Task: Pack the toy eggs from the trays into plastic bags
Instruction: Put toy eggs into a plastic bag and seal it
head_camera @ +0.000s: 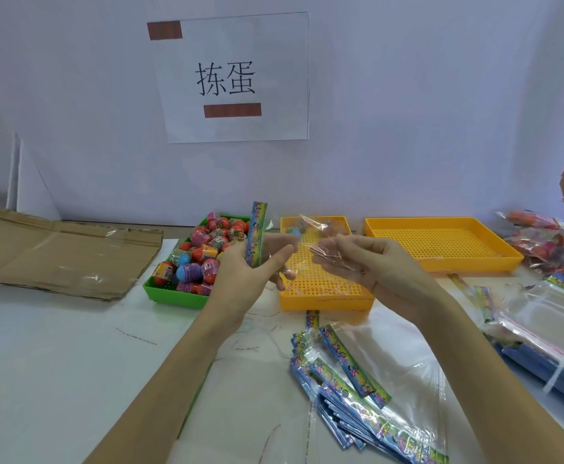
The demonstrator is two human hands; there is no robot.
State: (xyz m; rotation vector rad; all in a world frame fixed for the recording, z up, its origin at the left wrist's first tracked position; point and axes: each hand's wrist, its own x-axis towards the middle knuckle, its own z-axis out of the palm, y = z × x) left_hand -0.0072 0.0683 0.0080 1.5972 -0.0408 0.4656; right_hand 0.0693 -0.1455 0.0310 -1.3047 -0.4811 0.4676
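bag stack: loose pile of empty plastic bags point(357, 380) with colourful header strips, on the tabletop point(56, 363) nearest the person, in front of the middle yellow tray.
left hand: left hand point(250, 266) pinches the header card of the held bag point(285, 242), between green tray and middle yellow tray, lifted above the tabletop.
right hand: right hand point(367, 262) grips the clear film end of the same bag, fingers curled into it, over the middle yellow tray's near half.
step: opening the held bag's mouth, my guess; no egg in it yet as far as I can tell.
how to do it well: rub the film layers apart with the right fingertips, keep the header steady, get the mouth wide before reaching left for an egg.
toy eggs: toy eggs point(203, 252) heaped in the green tray point(173, 296), just left of the middle yellow tray; red, blue, pink, wrapped.
middle yellow tray: middle yellow tray point(324, 296) nearly bare, one or two eggs at its far end, partly hidden behind film.
right yellow tray: right yellow tray point(441, 249) beside it on the right, holds nothing visible.
filled bags: filled bags point(548, 242) piled far right of that tray.
more bags: flat clear bags point(541, 316) right of the middle yellow tray.
cardboard: flattened cardboard point(56, 252) left of the green tray.
sign: paper sign point(233, 78) on the wall behind the trays.
in the way: film is slippery and clingy; the bag stack lies under the forearms and could get swept.
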